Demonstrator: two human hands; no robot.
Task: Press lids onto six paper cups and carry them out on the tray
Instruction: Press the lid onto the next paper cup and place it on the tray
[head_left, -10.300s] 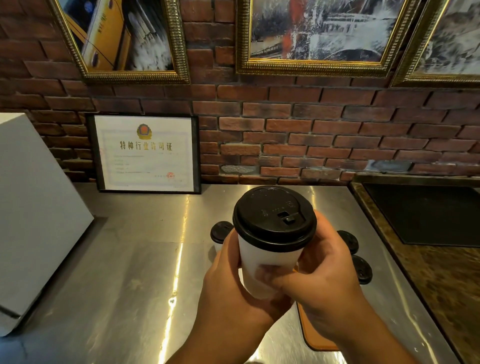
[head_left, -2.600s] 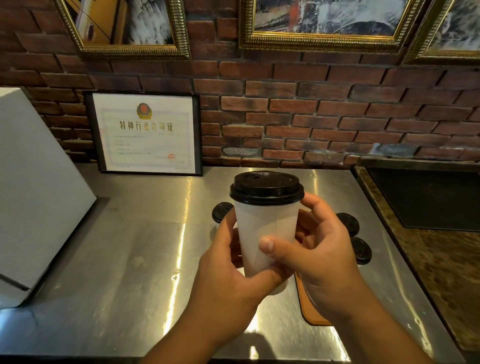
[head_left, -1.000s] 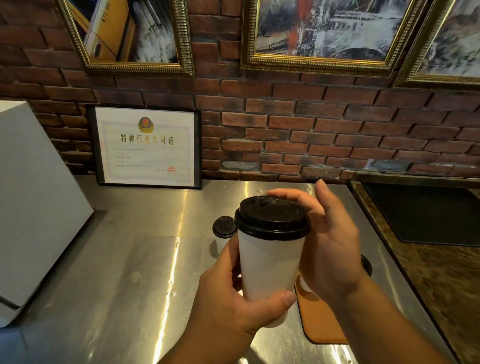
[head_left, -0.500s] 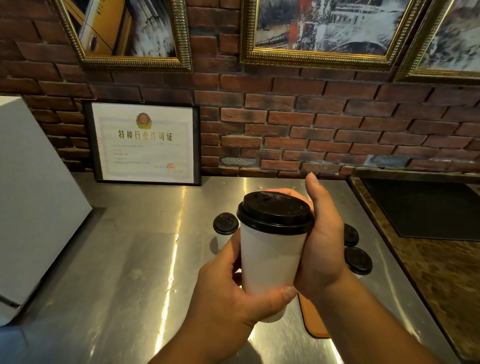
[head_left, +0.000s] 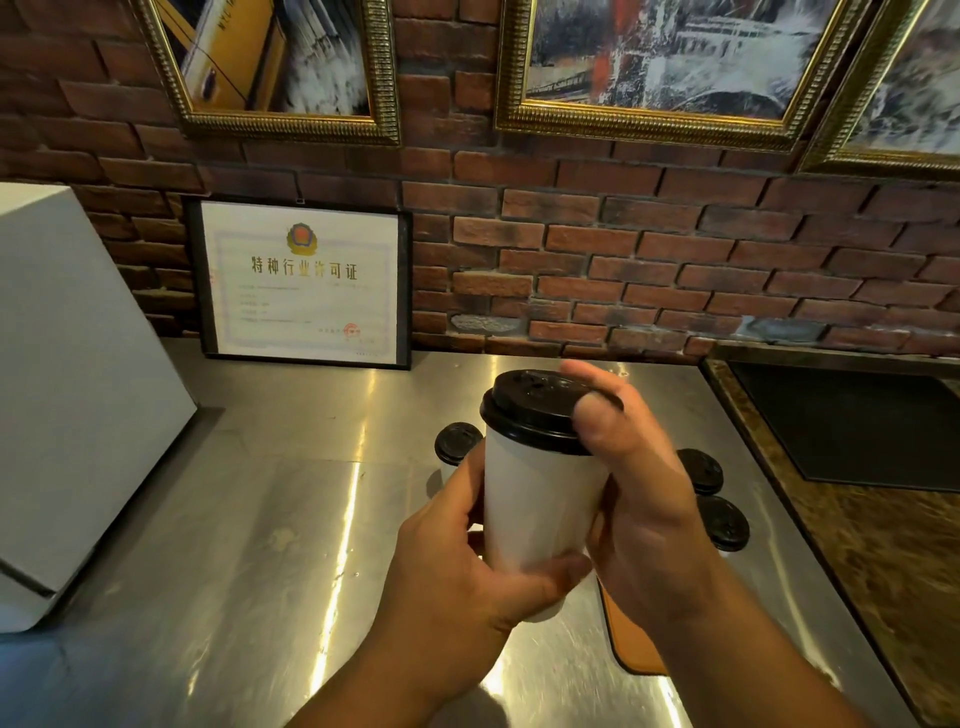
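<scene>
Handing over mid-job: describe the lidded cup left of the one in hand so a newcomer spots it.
Find the framed certificate leaning on the brick wall behind the steel counter. Come right and nearer to the white held cup; the lone cup peeks out behind its left side. The other two lidded cups stand on its right; this one is alone.

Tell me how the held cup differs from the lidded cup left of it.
The held cup is lifted, gripped by the left hand, with the right hand gripping its lid; the left cup stands untouched. The held cup shows its white wall; the left cup shows mostly its lid. Both wear black lids.
</scene>
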